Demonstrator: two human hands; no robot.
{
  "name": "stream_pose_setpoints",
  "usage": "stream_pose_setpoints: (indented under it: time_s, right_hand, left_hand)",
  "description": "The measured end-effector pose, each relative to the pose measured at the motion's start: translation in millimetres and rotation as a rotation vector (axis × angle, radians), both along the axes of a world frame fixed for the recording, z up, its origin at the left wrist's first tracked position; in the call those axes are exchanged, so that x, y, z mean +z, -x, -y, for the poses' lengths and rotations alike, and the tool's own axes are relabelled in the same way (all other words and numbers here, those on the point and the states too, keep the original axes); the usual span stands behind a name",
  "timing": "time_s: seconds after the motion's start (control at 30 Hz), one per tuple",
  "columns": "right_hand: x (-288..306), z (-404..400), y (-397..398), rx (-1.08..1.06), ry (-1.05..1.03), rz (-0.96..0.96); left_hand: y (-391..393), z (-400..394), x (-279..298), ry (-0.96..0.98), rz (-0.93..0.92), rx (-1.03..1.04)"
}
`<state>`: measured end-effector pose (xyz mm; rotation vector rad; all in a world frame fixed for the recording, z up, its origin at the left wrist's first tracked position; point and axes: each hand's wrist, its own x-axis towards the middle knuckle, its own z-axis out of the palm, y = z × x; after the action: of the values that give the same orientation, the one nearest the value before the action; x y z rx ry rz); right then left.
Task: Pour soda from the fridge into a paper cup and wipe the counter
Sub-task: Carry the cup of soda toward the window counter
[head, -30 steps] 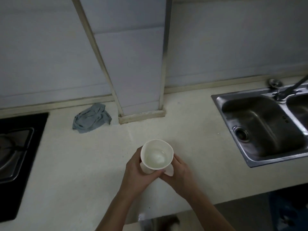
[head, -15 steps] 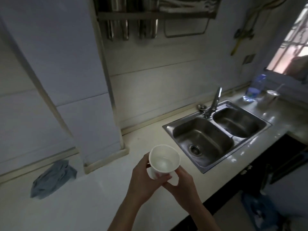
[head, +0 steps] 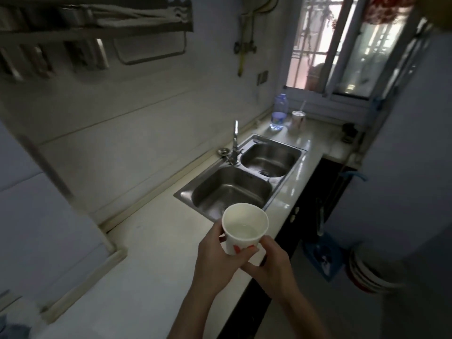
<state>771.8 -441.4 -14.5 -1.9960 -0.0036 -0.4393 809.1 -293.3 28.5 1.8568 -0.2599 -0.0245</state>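
Note:
I hold a white paper cup upright in both hands above the front edge of the pale counter. It has red print on its side and looks empty inside. My left hand wraps its left side and my right hand cups its base from the right. A corner of the grey-blue cloth shows at the bottom left edge of the counter. No soda bottle or fridge is in view.
A steel double sink with a tap lies just beyond the cup. A clear water bottle and a lidded cup stand by the window. A wall rack hangs above. Stacked bowls sit low at right.
My view has swung right and up, from the stove and cloth toward the sink and window. Both hands still hold the cup, now raised nearer the sink.

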Motion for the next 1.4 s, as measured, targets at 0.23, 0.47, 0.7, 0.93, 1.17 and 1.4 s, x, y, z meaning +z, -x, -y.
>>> stream_pose_setpoints:
  time_s: [0.23,0.47,0.7,0.93,1.17,1.4]
  right_hand:
    - [-2,91,7,-0.166,0.0,-0.003]
    - [-8,208,-17,-0.286,-0.022,-0.025]
    - [-3,315,-44,-0.335,-0.034,-0.022]
    - [-4,382,-70,-0.34,-0.07,-0.056]
    - [-14,431,-104,-0.349,-0.055,-0.086]
    - [-16,474,-173,-0.332,-0.013,-0.134]
  left_hand:
    - [-15,96,4,0.015,0.005,-0.174]
    - [-52,219,9,0.005,0.028,-0.285]
    - [-86,327,18,0.043,0.019,-0.35]
    - [-115,399,13,0.056,-0.012,-0.368]
    - [-152,450,5,0.031,0.009,-0.381]
    - [-223,490,-9,0.037,-0.03,-0.361]
